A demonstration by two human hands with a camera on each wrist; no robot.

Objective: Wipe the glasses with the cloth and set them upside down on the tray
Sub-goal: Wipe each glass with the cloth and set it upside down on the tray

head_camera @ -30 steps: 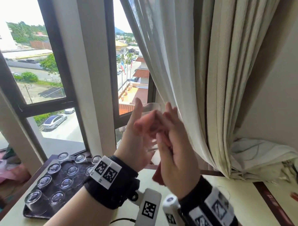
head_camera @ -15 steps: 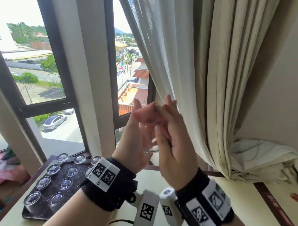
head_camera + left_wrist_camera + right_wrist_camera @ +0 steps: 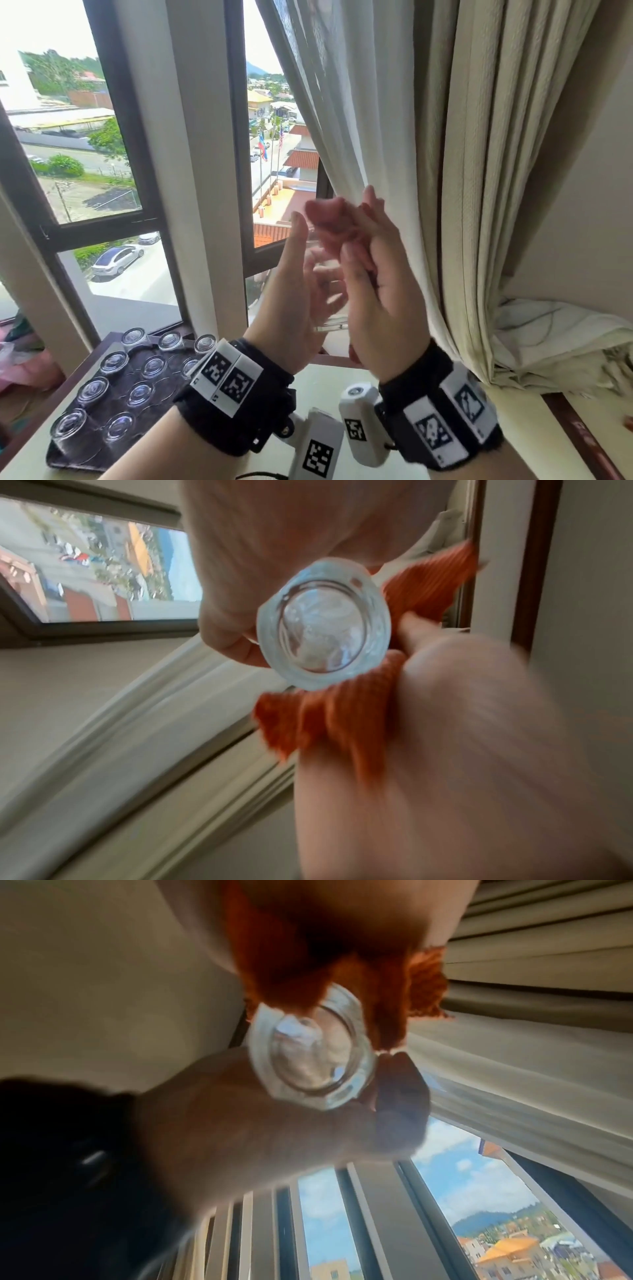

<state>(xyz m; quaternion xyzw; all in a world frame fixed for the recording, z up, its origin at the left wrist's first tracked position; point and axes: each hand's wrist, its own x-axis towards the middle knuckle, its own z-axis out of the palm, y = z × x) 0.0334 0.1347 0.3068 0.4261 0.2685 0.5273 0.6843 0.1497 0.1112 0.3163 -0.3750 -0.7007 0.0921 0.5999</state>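
Note:
A clear glass [image 3: 329,274] is held up in front of the window between both hands. My left hand [image 3: 294,274] grips it from the left, thumb pointing up. My right hand [image 3: 376,270] presses an orange cloth [image 3: 325,214] against the glass; the cloth bunches over its top. In the left wrist view the thick glass base [image 3: 323,623] faces the camera, with the cloth [image 3: 329,718] wrapped around its side under the right hand [image 3: 462,723]. The right wrist view shows the glass [image 3: 308,1047], cloth [image 3: 387,993] and left hand [image 3: 257,1118]. The dark tray [image 3: 68,455] lies at lower left.
Several glasses [image 3: 118,363] stand upside down on the tray. The tray rests on a pale table [image 3: 462,411] below the hands. A cream curtain [image 3: 479,171] hangs just right of the hands, and a window frame [image 3: 205,171] stands behind them.
Both hands have risen a little with the glass. The cloth has slid up the glass and now bunches over its top as the right hand rubs.

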